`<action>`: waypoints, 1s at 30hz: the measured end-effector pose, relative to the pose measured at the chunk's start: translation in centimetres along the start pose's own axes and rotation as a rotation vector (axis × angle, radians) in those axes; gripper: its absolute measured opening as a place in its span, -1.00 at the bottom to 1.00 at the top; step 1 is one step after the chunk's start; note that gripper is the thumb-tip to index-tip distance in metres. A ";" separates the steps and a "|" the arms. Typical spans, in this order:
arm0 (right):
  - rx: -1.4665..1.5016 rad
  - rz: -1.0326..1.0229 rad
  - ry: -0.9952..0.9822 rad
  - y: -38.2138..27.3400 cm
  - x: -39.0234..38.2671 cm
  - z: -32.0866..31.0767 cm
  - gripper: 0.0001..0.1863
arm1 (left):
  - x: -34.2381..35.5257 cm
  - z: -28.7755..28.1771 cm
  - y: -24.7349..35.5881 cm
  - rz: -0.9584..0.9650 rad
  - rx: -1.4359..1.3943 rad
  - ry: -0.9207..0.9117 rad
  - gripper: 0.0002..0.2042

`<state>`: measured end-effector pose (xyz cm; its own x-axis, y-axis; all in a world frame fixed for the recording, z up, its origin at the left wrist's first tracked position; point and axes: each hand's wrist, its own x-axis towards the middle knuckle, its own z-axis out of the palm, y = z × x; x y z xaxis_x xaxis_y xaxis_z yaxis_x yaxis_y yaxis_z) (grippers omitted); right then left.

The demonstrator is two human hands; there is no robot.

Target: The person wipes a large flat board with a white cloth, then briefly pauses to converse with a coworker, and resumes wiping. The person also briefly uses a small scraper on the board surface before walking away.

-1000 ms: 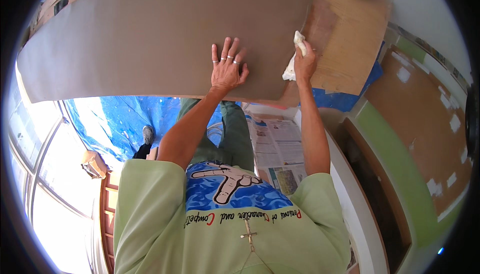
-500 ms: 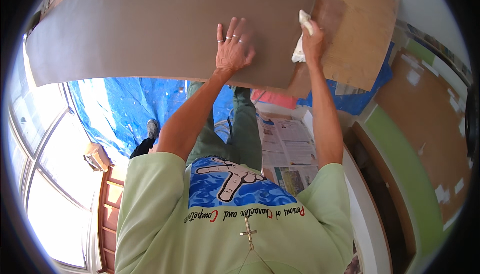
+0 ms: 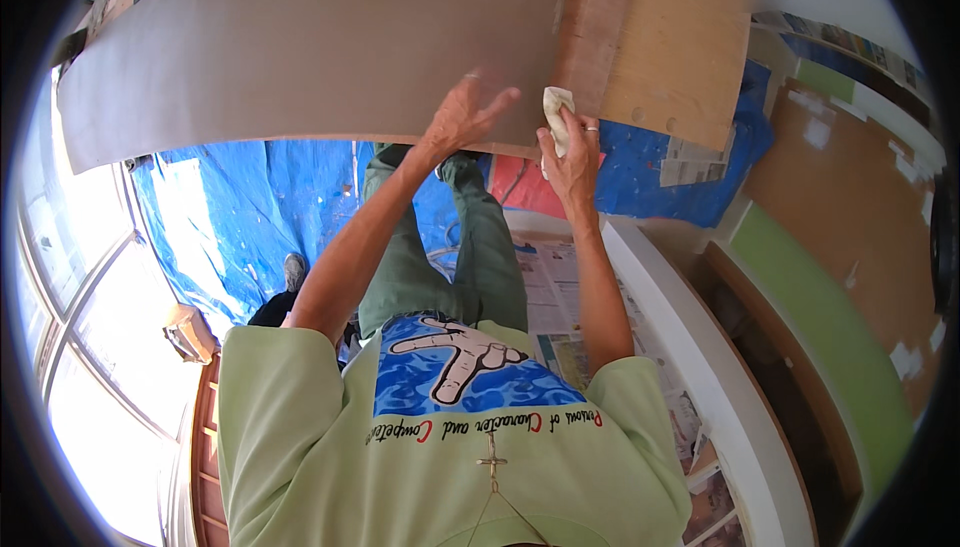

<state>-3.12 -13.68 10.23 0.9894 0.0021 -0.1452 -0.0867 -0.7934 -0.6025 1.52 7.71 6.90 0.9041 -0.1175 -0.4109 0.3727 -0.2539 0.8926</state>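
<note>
Gripping a white cloth (image 3: pixel 557 105), the right hand (image 3: pixel 575 162) bends its fingers around it beside the near right corner of the brown sheet (image 3: pixel 330 47). The left hand (image 3: pixel 462 119), blurred, is free, fingers spread over the sheet's near edge; whether it touches, I cannot tell. Bare wood (image 3: pixel 680 47) lies past the sheet's right end. A blue tarp (image 3: pixel 265 192) and newspaper (image 3: pixel 548 282) lie below, the right forearm (image 3: pixel 603 287) hiding some newspaper.

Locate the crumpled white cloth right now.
In the head view, right of centre, the crumpled white cloth is in the person's right hand, near the lower right corner of the smooth grey-brown sheet.
</note>
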 end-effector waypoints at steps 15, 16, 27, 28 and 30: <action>1.212 0.472 -0.275 -0.4 -0.8 -4.1 -0.73 | -4.6 3.5 3.0 -0.179 -0.614 -0.320 -0.60; 1.205 0.571 -0.295 -0.5 -0.6 -4.1 -0.73 | -4.7 3.6 2.8 -0.239 -0.657 -0.289 -0.58; 0.882 0.354 -0.107 -0.2 1.5 -1.4 -0.68 | -3.6 10.6 -3.9 -0.019 -0.144 -0.090 -0.45; 0.770 0.459 -0.084 0.3 2.6 -1.2 -0.67 | -3.5 9.5 -3.9 -0.015 -0.117 -0.003 -0.46; 0.583 0.321 -0.059 1.3 5.6 -0.8 -0.65 | -2.7 6.0 -3.5 0.101 -0.058 0.198 -0.54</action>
<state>2.42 -15.16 9.27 0.8972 -0.1331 -0.4211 -0.4414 -0.3009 -0.8453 -3.45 3.17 3.75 0.9588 0.0530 -0.2792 0.2842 -0.1938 0.9390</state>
